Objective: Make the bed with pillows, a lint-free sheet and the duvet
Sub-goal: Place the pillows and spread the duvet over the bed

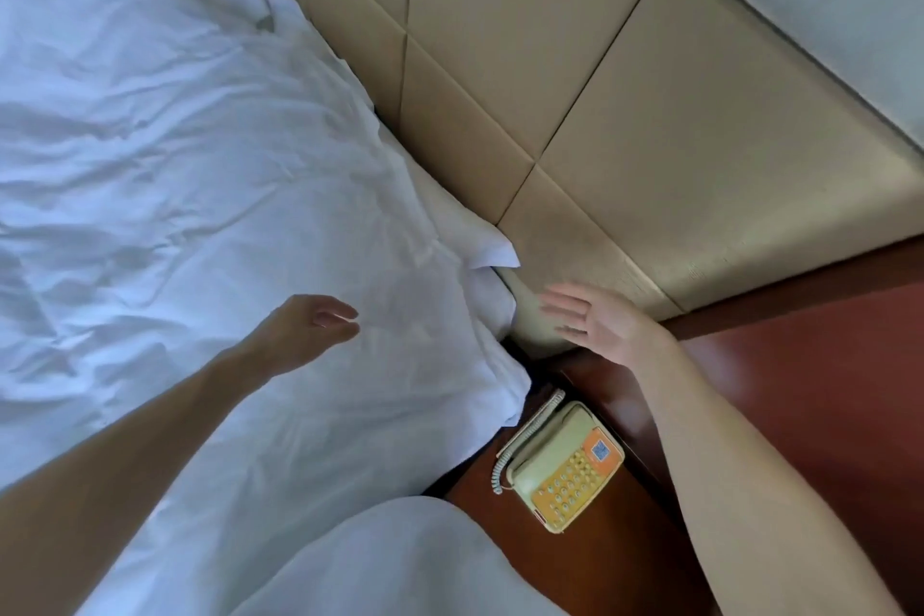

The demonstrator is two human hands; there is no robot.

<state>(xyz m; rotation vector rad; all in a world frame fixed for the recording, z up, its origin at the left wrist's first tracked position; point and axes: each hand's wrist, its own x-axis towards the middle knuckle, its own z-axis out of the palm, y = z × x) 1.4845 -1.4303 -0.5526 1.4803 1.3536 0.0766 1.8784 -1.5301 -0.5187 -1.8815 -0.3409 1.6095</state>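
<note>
Right hand (600,321), spread and empty, and left hand (307,325), loosely curled and empty, hover by the sheet's (200,155) head corner; careless tugging could drag the telephone (565,465).

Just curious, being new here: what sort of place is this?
Probably a hotel bedroom: rumpled white bedding, a padded beige headboard wall, and a corded telephone on a dark wooden nightstand.

No writing can be read with certainty. The telephone (560,465), at about 5 o'clock in the view on the red-brown desk (800,415), has a small blue label (600,451) at the 1 o'clock corner of its orange panel (590,468) and rows of round keys (567,485). Their marks are too small and blurred to read.
</note>
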